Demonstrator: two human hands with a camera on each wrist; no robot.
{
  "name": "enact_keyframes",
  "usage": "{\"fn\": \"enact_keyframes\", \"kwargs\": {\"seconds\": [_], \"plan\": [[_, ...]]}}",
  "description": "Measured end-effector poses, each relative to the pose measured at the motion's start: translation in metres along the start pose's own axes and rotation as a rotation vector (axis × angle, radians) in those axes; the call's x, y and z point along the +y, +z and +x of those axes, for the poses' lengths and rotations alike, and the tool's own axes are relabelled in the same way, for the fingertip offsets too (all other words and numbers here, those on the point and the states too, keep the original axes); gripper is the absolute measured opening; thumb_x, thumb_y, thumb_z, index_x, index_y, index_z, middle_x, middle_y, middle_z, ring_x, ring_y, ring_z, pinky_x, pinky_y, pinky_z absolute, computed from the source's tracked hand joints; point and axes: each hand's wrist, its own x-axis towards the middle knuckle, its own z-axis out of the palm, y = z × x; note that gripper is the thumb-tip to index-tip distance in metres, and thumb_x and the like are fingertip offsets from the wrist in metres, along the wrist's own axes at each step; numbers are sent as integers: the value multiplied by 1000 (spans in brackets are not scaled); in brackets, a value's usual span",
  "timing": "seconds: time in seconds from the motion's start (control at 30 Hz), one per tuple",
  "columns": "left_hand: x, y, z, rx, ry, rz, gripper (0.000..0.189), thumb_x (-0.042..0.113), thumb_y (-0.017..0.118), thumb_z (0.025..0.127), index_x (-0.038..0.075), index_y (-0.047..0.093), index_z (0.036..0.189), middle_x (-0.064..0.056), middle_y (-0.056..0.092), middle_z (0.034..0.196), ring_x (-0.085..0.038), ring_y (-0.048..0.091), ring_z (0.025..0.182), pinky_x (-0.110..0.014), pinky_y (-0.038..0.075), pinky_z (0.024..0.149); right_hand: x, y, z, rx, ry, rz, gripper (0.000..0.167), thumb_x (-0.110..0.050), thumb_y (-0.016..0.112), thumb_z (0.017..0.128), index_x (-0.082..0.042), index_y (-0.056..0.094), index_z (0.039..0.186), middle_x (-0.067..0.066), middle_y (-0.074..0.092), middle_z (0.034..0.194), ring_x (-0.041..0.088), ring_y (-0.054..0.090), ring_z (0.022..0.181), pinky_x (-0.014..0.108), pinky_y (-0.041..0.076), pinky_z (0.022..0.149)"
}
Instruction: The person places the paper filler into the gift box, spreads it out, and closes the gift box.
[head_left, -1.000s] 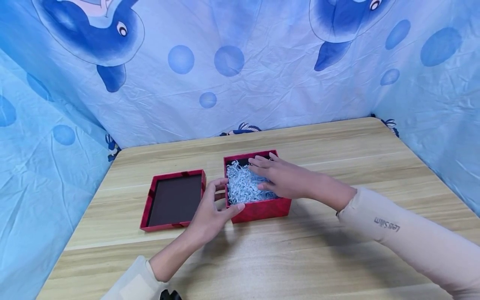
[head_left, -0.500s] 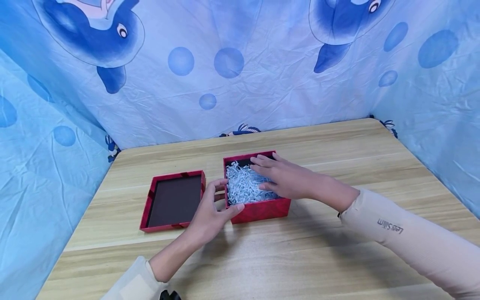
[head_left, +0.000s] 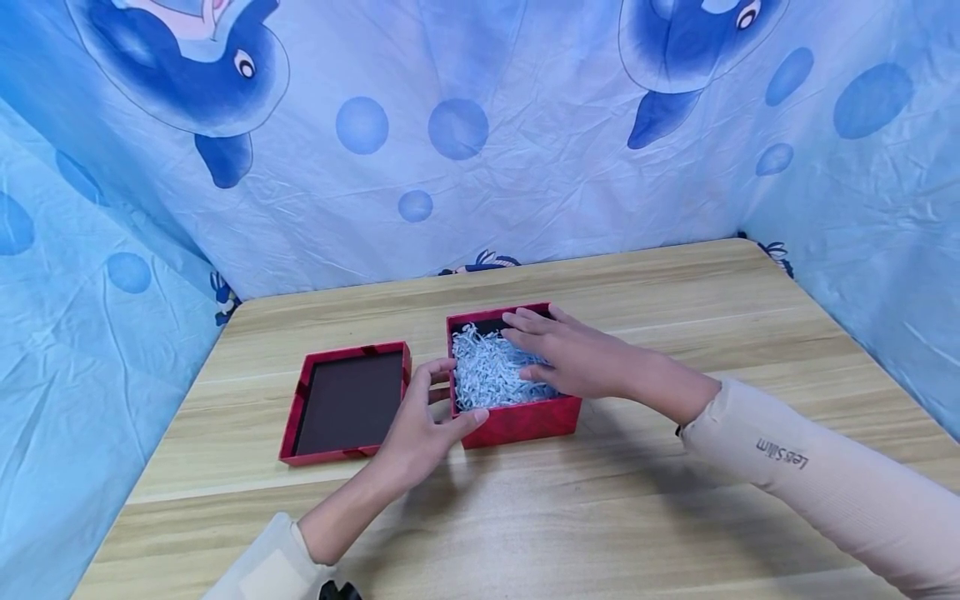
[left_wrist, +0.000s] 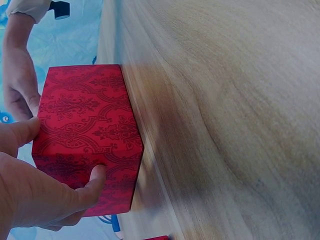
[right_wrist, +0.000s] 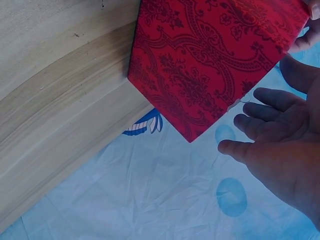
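Note:
A red patterned gift box (head_left: 521, 423) stands with its top off in the middle of the table, filled with pale blue shredded paper (head_left: 483, 371). My left hand (head_left: 416, 437) holds its near left corner, thumb at the front rim and bent fingers along the left side. The left wrist view shows that thumb (left_wrist: 22, 132) at the rim and a finger (left_wrist: 92, 185) against the patterned wall. Over the right part of the box, my right hand (head_left: 573, 354) is spread palm down above the paper. In the right wrist view its fingers (right_wrist: 270, 112) are extended beside the rim.
To the left of the box, its red lid (head_left: 348, 404) lies inside up, showing a dark lining. The wooden table (head_left: 600, 517) has its far edge against a blue curtain (head_left: 525, 200) printed with dolphins. Another curtain side closes in on the right.

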Motion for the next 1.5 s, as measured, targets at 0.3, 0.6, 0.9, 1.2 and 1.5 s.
{"fn": "enact_keyframes", "kwargs": {"seconds": [0.3,0.6,0.9,1.2,1.5], "plan": [[-1,0,-1,-2,6,-13,78,27,77,83,16,29,144,-6,33,146,-30,39,131,-45,45,101,-5,-3,2,13,-12,-3,65,-34,61,94,-11,35,149,6,22,158,24,12,147,55,10,116],[2,-2,-2,12,10,-37,78,28,77,82,17,30,144,-5,33,147,-31,37,133,-48,43,102,-10,-6,3,33,-22,-15,65,-32,61,95,-9,34,149,8,23,158,25,16,146,55,12,115],[2,-6,-2,34,8,-41,75,28,77,82,17,34,142,-2,34,146,-29,38,132,-49,45,100,-15,-7,4,28,-5,-26,66,-33,62,94,-10,33,150,9,23,158,26,17,146,55,12,115],[3,-15,-4,38,-27,31,70,37,72,86,22,34,143,-2,33,147,-29,38,133,-51,40,104,-21,-5,7,76,41,-42,67,-34,64,93,-10,35,149,11,28,156,26,21,145,53,10,116],[5,-36,-9,67,-80,128,63,47,56,94,22,31,146,-5,35,146,-29,39,134,-52,37,106,-38,-3,18,155,115,-5,64,-35,61,94,-6,38,147,12,33,153,25,28,143,49,16,116]]}}
